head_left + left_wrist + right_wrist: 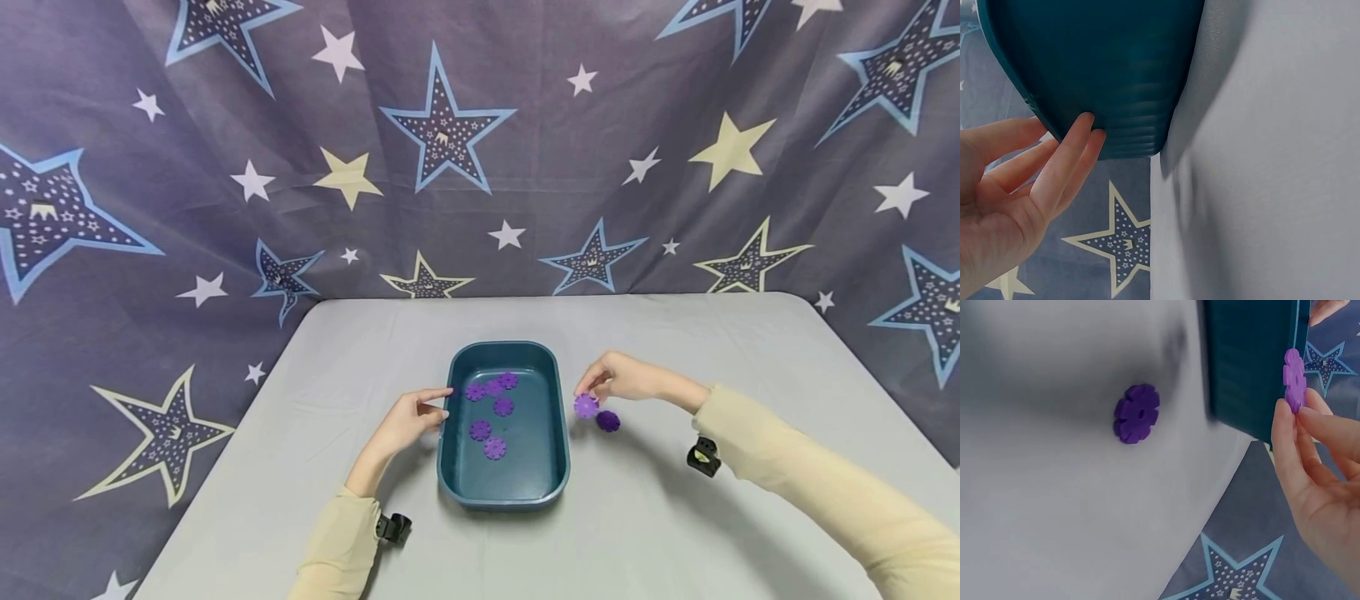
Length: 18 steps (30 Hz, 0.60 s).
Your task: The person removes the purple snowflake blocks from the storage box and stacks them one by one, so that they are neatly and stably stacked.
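My right hand [615, 377] pinches a light purple, notched flower-shaped plastic disc [1295, 378] between thumb and fingertips. It is just right of a dark teal plastic bin [517, 496], with the disc raised on edge. A darker purple flower disc [1137, 414] lies flat on the table below the hand. At the bin's left side, my left hand [403, 423] grips the rim. In the left wrist view some fingertips [1087, 119] rest on the outer wall, while others pass behind the rim. Inside the bin, several purple flower discs [495, 448] lie scattered.
The bin stands on a table with a pale grey cloth [637, 533]. A dark star-patterned curtain [525, 150] hangs behind the table and along its sides. Each sleeve has a small black wrist device [703, 457] at the cuff.
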{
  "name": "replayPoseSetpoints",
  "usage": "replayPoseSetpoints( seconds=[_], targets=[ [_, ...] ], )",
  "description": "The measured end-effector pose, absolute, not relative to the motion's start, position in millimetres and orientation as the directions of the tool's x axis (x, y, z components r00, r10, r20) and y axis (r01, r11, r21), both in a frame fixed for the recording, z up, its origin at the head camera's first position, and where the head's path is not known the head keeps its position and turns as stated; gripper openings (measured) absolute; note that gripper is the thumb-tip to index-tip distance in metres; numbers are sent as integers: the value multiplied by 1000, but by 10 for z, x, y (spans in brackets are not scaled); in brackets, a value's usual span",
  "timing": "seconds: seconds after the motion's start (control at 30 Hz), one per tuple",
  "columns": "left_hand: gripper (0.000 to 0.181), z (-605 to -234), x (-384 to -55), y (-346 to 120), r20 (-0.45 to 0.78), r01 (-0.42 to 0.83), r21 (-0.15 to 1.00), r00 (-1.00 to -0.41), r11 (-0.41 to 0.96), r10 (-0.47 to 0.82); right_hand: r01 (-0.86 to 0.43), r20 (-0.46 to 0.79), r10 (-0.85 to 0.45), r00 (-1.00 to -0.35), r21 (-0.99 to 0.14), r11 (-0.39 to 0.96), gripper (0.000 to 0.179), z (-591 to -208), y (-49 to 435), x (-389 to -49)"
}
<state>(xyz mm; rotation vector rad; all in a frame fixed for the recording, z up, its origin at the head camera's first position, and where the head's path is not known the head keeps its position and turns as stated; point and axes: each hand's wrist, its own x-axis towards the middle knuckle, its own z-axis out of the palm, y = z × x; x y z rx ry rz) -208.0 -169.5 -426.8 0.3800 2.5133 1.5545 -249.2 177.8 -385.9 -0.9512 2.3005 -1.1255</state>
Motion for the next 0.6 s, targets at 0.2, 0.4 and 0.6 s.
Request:
replayPoseSetpoints(
  seconds=[0.2, 0.4, 0.6],
  targets=[
    [39, -4259, -2076, -1699, -2, 134, 894, -953, 428, 302, -355, -75, -701, -709, -821, 447, 21, -3916, 1867, -2490],
    [39, -4260, -2075, -1701, -2, 132, 896, -953, 424, 302, -331, -96, -679, -728, -818, 471, 24, -3988, 1924, -2488],
    [38, -4281, -2086, -1703, -6, 125, 897, -956, 424, 295, -305, -104, -665, -740, -829, 468, 24, -4040, 1966, -2474]
  ],
)
